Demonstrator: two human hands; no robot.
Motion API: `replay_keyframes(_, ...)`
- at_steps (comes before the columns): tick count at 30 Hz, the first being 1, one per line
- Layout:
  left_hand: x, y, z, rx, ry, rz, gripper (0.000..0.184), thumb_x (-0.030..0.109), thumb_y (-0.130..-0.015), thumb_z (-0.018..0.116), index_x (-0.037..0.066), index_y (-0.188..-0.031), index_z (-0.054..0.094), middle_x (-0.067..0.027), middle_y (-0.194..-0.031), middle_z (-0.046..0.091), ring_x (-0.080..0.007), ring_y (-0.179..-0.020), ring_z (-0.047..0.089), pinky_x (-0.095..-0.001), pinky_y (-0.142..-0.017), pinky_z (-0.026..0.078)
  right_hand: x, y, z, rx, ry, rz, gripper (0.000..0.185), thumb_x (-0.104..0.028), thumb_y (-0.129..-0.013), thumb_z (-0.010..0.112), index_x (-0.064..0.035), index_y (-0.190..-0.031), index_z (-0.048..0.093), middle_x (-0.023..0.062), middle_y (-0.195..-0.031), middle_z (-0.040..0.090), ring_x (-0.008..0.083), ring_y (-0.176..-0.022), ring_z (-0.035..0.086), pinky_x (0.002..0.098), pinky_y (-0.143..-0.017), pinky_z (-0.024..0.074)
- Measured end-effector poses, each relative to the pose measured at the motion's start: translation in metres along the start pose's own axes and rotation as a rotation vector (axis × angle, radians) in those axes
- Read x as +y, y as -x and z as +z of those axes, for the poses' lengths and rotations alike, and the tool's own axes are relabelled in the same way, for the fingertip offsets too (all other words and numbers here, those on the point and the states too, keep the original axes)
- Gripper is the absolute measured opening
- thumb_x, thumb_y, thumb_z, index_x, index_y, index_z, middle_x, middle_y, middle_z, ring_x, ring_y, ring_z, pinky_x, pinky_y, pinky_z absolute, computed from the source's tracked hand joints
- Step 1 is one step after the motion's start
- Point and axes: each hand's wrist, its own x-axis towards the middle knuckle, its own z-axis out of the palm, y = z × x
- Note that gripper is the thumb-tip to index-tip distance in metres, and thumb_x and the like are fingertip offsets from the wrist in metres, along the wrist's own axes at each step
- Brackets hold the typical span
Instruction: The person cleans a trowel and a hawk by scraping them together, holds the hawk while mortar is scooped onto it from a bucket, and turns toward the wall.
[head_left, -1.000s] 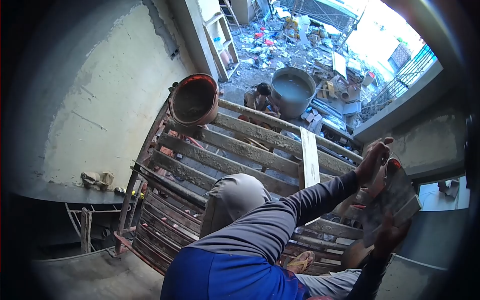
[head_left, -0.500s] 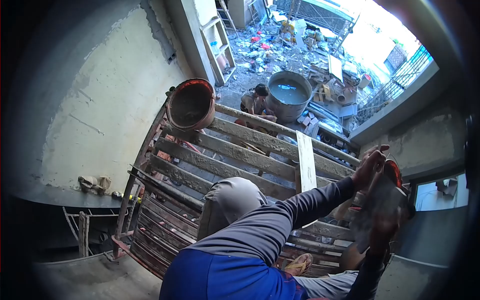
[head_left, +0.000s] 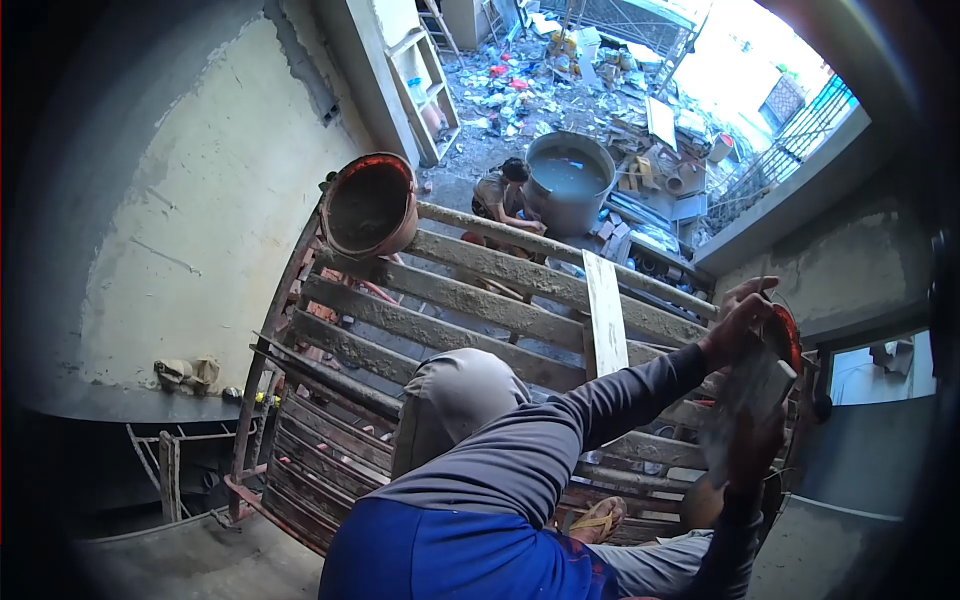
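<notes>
My left hand (head_left: 738, 322) is raised at the right with its fingers curled beside a bucket (head_left: 785, 338) with an orange-red rim. What it grips is too small to tell. Just below, my right hand (head_left: 755, 448) is wrapped round a flat grey tool (head_left: 748, 395), which is blurred and partly covers the bucket. The tool lies between my two hands. My left sleeve (head_left: 635, 395) stretches across the slatted platform (head_left: 500, 310). A foot in a sandal (head_left: 600, 520) rests on the slats.
Another bucket (head_left: 368, 205) stands on the platform's far left corner. A pale board (head_left: 605, 310) crosses the slats. Below, a person (head_left: 503, 200) crouches beside a large round tub (head_left: 570, 180), with rubble (head_left: 560, 75) behind. A plastered wall (head_left: 200, 220) rises at the left.
The flat tool has moved up and left and turned, with my right hand on it. My left hand stays near the bucket. The view has shifted slightly.
</notes>
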Motion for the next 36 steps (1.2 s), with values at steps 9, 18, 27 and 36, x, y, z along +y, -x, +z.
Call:
replay_keyframes(9, -0.014, -0.002, -0.008, -0.005, 0.008, 0.003, 0.035, 0.025, -0.094, 0.048, -0.003, -0.112, 0.057, -0.0048, -0.081, 0.053, -0.0093, -0.064, 0.047, -0.0249, -0.063, 0.043, 0.03, 0.001, 0.002, -0.01, -0.024, -0.028, 0.045, -0.013, -0.085, 0.072, 0.0058, -0.122, 0.054, 0.0226, -0.107, 0.066, 0.029, -0.098, 0.064, 0.0378, -0.086, 0.0507)
replay_keyframes(18, -0.02, -0.007, -0.021, -0.091, -0.273, 0.297, 0.014, 0.017, -0.097, 0.047, 0.004, -0.096, 0.055, -0.0098, -0.096, 0.056, -0.0104, -0.067, 0.05, -0.0271, -0.063, 0.044, 0.0, -0.011, -0.006, -0.169, -0.23, 0.119, 0.041, -0.016, -0.087, 0.07, 0.0063, -0.119, 0.056, 0.0258, -0.107, 0.065, 0.0347, -0.094, 0.066, 0.0412, -0.088, 0.0504)
replay_keyframes(27, -0.007, -0.008, -0.019, -0.035, 0.042, 0.024, 0.036, 0.02, -0.09, 0.052, -0.002, -0.118, 0.057, -0.0035, -0.083, 0.052, -0.0092, -0.066, 0.046, -0.0244, -0.062, 0.041, 0.009, -0.007, -0.006, 0.018, 0.002, -0.044, 0.05, -0.013, -0.084, 0.069, 0.0096, -0.125, 0.05, 0.0287, -0.106, 0.064, 0.0392, -0.096, 0.065, 0.0431, -0.087, 0.0507)
replay_keyframes(36, 0.003, -0.016, -0.012, -0.036, -0.044, 0.07, 0.05, 0.023, -0.085, 0.051, -0.006, -0.125, 0.054, -0.0001, -0.076, 0.047, -0.0078, -0.066, 0.042, -0.0229, -0.063, 0.038, 0.034, -0.006, 0.005, 0.013, -0.1, -0.019, 0.037, -0.011, -0.088, 0.069, 0.0068, -0.118, 0.057, 0.022, -0.114, 0.064, 0.0271, -0.102, 0.063, 0.0393, -0.089, 0.049)
